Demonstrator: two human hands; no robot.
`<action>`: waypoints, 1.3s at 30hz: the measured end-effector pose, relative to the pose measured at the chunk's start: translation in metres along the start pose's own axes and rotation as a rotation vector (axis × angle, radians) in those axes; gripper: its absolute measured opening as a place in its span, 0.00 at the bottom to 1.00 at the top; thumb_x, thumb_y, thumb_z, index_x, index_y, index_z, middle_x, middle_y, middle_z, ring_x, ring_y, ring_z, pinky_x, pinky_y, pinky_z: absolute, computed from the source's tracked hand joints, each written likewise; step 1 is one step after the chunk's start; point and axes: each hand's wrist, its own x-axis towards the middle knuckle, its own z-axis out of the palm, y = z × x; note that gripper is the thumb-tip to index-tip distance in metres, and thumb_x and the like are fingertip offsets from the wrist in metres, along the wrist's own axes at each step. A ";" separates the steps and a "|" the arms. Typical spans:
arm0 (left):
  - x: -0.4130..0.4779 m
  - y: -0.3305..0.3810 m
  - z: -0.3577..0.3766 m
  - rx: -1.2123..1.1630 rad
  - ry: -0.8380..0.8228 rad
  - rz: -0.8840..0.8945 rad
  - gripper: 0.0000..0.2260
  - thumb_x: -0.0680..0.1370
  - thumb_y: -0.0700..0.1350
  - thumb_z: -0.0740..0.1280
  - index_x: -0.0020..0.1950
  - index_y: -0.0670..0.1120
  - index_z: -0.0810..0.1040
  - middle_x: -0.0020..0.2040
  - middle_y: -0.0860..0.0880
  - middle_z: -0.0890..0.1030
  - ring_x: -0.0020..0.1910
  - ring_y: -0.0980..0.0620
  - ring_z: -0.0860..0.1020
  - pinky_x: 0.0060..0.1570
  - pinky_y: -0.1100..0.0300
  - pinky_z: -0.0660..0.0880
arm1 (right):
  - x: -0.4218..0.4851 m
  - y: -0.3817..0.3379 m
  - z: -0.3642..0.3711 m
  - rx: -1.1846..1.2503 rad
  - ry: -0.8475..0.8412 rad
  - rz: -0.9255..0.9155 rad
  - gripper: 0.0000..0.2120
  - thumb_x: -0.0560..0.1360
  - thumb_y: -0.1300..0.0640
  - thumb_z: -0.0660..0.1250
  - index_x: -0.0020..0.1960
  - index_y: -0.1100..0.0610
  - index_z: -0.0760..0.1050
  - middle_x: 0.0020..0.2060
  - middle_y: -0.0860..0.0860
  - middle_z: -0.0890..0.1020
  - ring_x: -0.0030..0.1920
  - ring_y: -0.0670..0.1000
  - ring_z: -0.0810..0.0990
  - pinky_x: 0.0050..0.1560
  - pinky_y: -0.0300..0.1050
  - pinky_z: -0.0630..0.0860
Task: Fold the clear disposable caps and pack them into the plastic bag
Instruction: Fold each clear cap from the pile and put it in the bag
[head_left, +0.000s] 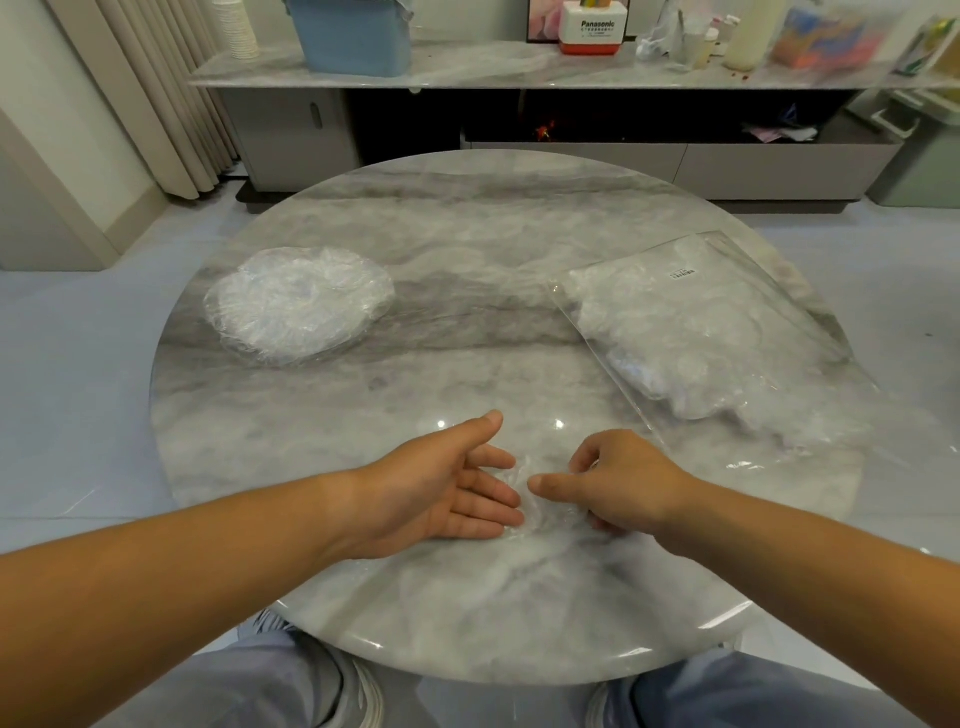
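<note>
Left hand (447, 493), fingers straight and together, touches the crumpled clear cap (543, 514); right hand (618, 483) grips it with curled fingers.

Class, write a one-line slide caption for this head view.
Left hand touches and right hand grips a clear cap on the marble table; cap pile left, plastic bag right.

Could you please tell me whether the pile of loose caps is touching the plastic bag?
Apart. The head view shows bare table between the pile of caps and the plastic bag.

Glossy, seemingly marble table (467, 234); filmy caps (298, 301).
</note>
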 end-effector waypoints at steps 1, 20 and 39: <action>0.000 0.000 0.000 -0.003 -0.003 0.002 0.33 0.75 0.65 0.62 0.71 0.42 0.73 0.62 0.37 0.81 0.57 0.43 0.84 0.64 0.48 0.77 | -0.001 -0.001 0.000 0.075 -0.021 0.019 0.18 0.71 0.48 0.79 0.43 0.58 0.73 0.33 0.55 0.76 0.33 0.53 0.74 0.32 0.44 0.72; -0.013 0.003 -0.015 -0.094 -0.065 -0.024 0.23 0.80 0.56 0.64 0.71 0.45 0.69 0.60 0.32 0.81 0.59 0.35 0.82 0.66 0.42 0.75 | -0.016 0.015 0.011 -0.179 -0.164 -0.642 0.26 0.77 0.34 0.56 0.68 0.44 0.76 0.61 0.38 0.81 0.62 0.38 0.77 0.64 0.41 0.75; -0.005 0.006 -0.014 0.614 0.143 0.076 0.19 0.78 0.62 0.65 0.52 0.50 0.87 0.56 0.46 0.83 0.57 0.49 0.80 0.64 0.56 0.75 | -0.022 0.036 0.034 -0.776 -0.090 -0.934 0.31 0.82 0.35 0.52 0.80 0.49 0.58 0.73 0.47 0.62 0.73 0.47 0.60 0.75 0.42 0.59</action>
